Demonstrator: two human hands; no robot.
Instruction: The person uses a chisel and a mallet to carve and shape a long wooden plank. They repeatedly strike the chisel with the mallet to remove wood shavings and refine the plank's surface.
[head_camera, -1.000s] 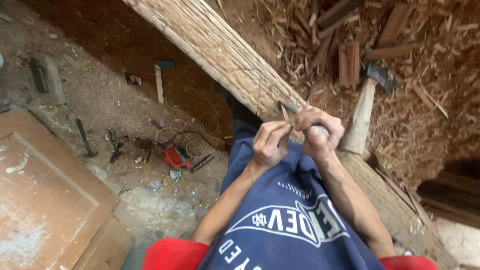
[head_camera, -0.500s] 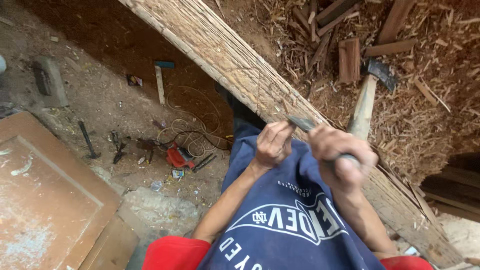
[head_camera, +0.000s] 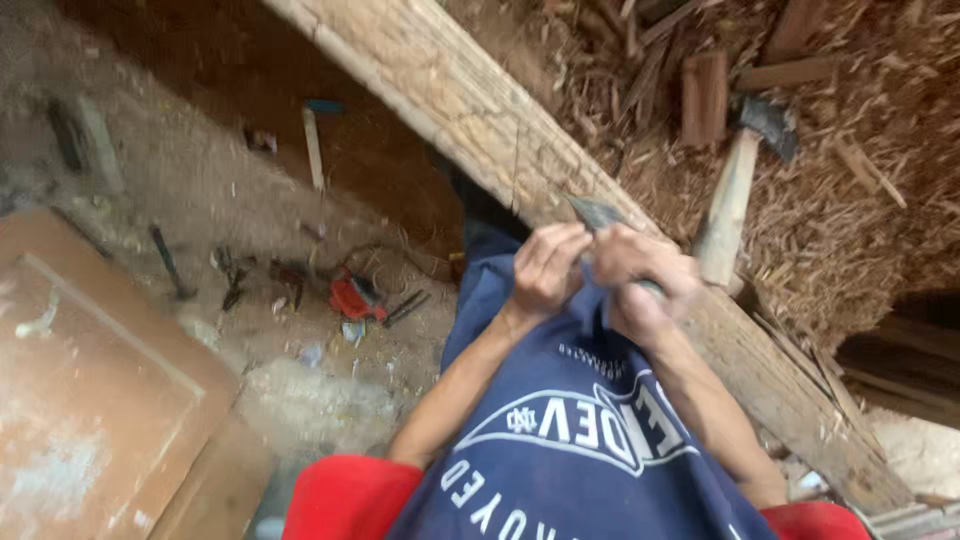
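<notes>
My right hand (head_camera: 640, 285) grips a grey metal blade (head_camera: 597, 213) whose tip points up-left against the long pale wooden beam (head_camera: 450, 95). My left hand (head_camera: 547, 268) sits just left of it, fingers curled and touching the blade near its base. Both hands hover over the dark blue shirt (head_camera: 570, 430) at the beam's lower edge. The beam runs diagonally from upper left to lower right.
An axe (head_camera: 735, 180) with a pale handle leans on the beam amid wood chips (head_camera: 850, 170). A red tool (head_camera: 350, 298), a hammer (head_camera: 315, 140) and small tools lie on the dirt floor. A brown wooden board (head_camera: 90, 400) lies at lower left.
My right hand swung down and right with the blade, then came back up beside my left hand at the beam. The view has shifted slightly.
</notes>
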